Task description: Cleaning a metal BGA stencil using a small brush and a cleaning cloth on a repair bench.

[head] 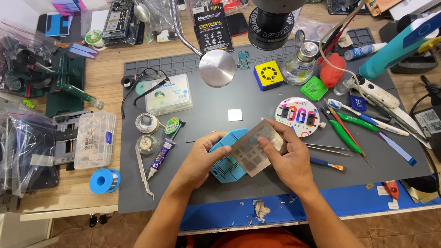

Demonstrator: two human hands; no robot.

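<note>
We see both hands at frame centre: left hand clamped on a blue block, right hand gripping a metal stencil, above a cluttered grey mat on a wooden bench.

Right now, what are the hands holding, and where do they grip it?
Left hand grips the blue block by its left edge. Right hand pinches the thin metal stencil sheet at its right side, laying it over the block.

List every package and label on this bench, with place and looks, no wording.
Black retail packet: top centre, flat, upright rectangle.
Clear plastic case: upper left of mat, pale printed label.
Round sticker disc: right of centre, white, pink and blue print.
Parts box: left, clear, blue label.
</note>
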